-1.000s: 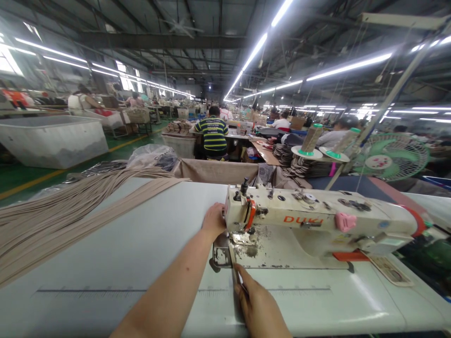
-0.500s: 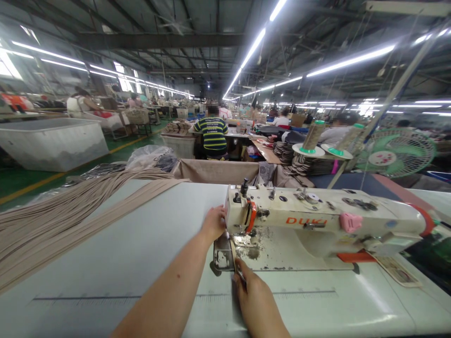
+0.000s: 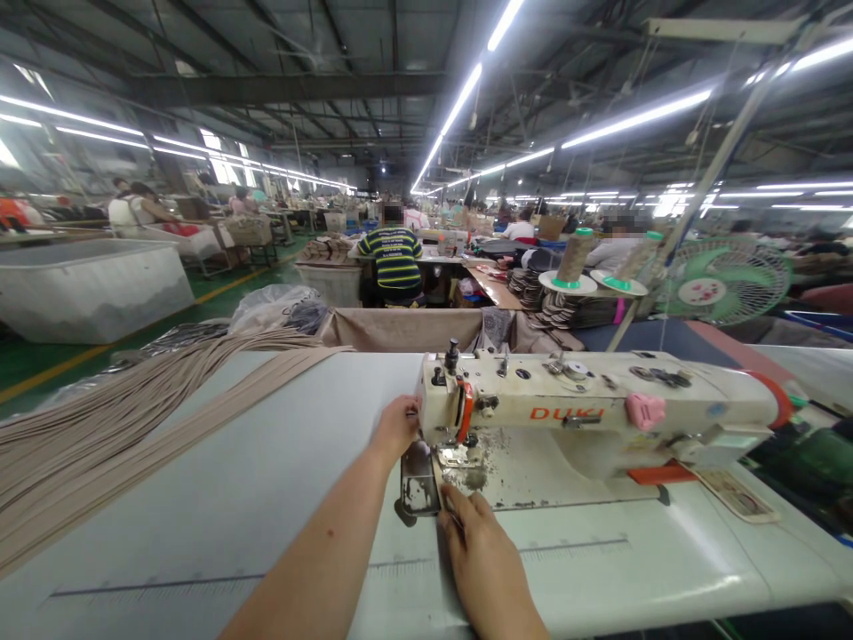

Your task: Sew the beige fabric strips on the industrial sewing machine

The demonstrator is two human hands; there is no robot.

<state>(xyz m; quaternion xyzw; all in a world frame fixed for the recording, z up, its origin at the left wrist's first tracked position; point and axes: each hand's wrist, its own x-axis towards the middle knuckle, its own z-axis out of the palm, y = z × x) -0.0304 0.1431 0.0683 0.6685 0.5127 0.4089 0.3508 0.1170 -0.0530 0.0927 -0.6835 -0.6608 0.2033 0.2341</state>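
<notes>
Where strips [image 3: 133,418] cover the grey table [image 3: 267,498] | factory hall | left hand [image 3: 398,427], right hand [image 3: 486,556]: grip unclear

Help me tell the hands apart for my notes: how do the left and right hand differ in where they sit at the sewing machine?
The left hand reaches far, touching the sewing machine head's end; the right hand lies nearer, flat on the table, fingertips pinning a thin strip before the needle. Both are bare.
</notes>
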